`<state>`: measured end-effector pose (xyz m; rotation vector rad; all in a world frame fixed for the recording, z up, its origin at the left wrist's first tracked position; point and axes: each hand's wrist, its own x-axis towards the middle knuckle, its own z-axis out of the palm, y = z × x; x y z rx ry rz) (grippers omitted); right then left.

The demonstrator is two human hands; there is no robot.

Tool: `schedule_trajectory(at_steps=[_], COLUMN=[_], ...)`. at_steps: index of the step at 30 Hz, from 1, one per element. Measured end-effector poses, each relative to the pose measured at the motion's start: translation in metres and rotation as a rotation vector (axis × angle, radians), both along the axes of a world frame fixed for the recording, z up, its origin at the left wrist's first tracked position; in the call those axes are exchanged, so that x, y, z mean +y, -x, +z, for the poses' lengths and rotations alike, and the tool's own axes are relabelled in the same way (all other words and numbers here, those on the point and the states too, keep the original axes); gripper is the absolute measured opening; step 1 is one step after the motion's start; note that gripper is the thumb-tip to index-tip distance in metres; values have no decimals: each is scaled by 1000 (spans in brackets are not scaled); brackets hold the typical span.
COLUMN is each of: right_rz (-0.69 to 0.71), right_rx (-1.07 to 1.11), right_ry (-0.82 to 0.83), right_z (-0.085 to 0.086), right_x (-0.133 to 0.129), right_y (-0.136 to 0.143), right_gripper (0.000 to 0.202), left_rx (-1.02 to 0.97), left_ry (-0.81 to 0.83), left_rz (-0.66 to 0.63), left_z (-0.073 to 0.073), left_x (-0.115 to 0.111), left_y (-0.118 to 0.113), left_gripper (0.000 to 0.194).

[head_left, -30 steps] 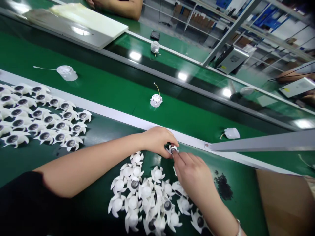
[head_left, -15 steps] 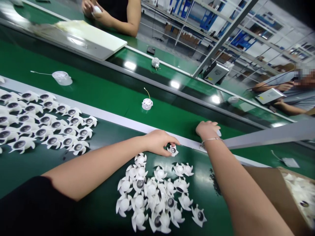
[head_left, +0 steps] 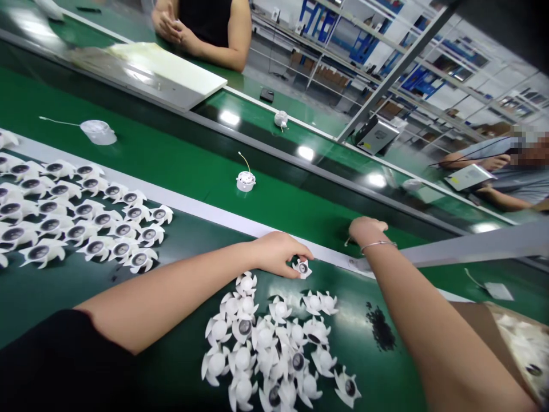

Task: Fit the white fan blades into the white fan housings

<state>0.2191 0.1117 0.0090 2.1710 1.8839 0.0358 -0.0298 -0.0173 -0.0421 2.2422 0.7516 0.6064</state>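
My left hand [head_left: 281,254] pinches a small white fan blade [head_left: 302,268] between thumb and fingers, its dark hub facing me, just above the near edge of the belt. Out over the green belt [head_left: 184,163], my right hand [head_left: 368,230] curls away from me. Its fingers are mostly hidden; a thin wire-like end shows at its left side, and what it grips cannot be made out. Below my left hand lies a loose heap of white fan blades [head_left: 266,337], some hub up. More fan blades [head_left: 79,212] sit in rows at the left, dark hubs up.
On the belt lie a small white round housing with a wire [head_left: 246,181], a larger one [head_left: 98,132] and a flat white piece [head_left: 498,290]. Small black parts [head_left: 380,327] are scattered near my right forearm. A cardboard box [head_left: 484,326] stands right. Two co-workers sit across.
The housings on the belt have shifted left. My right hand has turned, and the white piece by its fingers is out of sight. A co-worker's hands no longer show the white part.
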Motion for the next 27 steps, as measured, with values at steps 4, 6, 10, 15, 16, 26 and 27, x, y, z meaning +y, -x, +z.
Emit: schedule_trajectory(at_steps=[4, 6, 10, 15, 16, 26, 27], right_rz=[212, 447, 456, 589, 655, 718, 718], right_rx=[275, 690, 1121, 1057, 1000, 852, 834], right_ry=[36, -94, -330, -435, -411, -349, -357], right_z=[19, 11, -21, -28, -26, -28, -28], right_x=[-42, -80, -153, -184, -184, -188, -187], right_y=[1, 4, 12, 22, 23, 27, 28], right_gripper=[50, 47, 41, 21, 17, 17, 16], left_rx=[0, -19, -145, -291, -301, -235, -219], left_ry=[10, 42, 168, 336, 344, 474, 521], left_rz=[35, 31, 30, 178, 186, 169, 166], left_z=[-1, -1, 2, 7, 8, 8, 9], left_x=[1, 3, 6, 8, 8, 11, 13], left_y=[-1, -1, 0, -1, -1, -6, -6], left_gripper=[50, 54, 72, 41, 37, 25, 25])
